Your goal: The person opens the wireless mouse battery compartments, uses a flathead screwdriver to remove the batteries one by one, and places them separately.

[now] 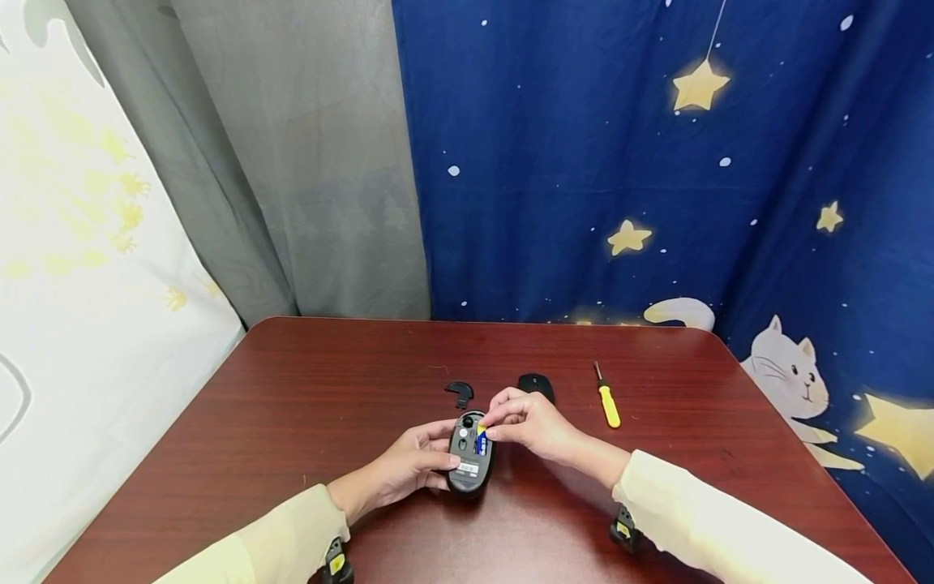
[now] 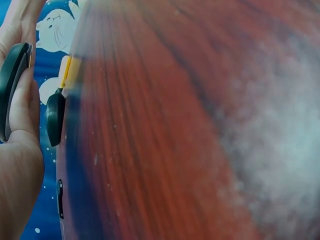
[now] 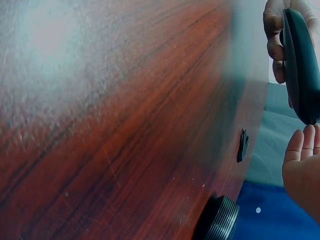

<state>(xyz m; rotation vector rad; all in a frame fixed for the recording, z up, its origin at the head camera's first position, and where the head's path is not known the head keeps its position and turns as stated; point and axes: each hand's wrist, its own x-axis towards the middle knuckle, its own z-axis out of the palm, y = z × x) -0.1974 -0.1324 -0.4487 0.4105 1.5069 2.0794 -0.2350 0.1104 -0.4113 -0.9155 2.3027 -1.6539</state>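
My left hand (image 1: pixel 438 456) grips a black computer mouse (image 1: pixel 470 462) turned underside up, just above the dark red table (image 1: pixel 292 405). A blue battery with a yellow end (image 1: pixel 481 440) sits in the mouse's open compartment, and my right hand (image 1: pixel 490 427) pinches its top end. In the left wrist view the left hand (image 2: pixel 20 115) wraps the mouse's edge (image 2: pixel 11 85). The right wrist view shows the mouse (image 3: pixel 301 65) side-on, held by the left hand's fingers (image 3: pixel 274 47), with the right hand (image 3: pixel 302 167) below it.
A small black battery cover (image 1: pixel 460 393) lies on the table just behind the mouse. A second black rounded piece (image 1: pixel 536 384) and a yellow-handled screwdriver (image 1: pixel 607 399) lie behind the right hand. Curtains hang beyond the table's far edge.
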